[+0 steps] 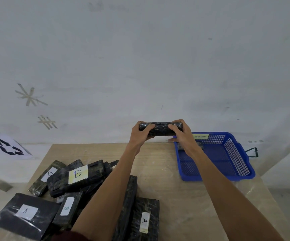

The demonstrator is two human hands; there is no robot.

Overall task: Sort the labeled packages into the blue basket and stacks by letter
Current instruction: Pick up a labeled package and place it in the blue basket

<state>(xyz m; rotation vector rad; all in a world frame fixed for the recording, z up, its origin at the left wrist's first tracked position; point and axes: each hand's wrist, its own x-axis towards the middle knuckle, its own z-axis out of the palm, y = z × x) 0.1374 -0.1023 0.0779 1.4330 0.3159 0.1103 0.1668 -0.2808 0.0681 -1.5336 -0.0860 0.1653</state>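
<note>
Gripped at both ends by the curled fingers of the left hand [139,135] and right hand [182,135], a black package [160,129] is held up at frame centre, just left of the blue basket [235,153], seemingly for inspection; a turn is called for until its letter is shown.

Black wrapped package [160,129] was held level above desk's [158,171] far edge; blue basket [236,153] right, lettered packages [78,178] heaped left.

Packages [78,185] left on table [175,188]; basket [227,153] far right.
</note>
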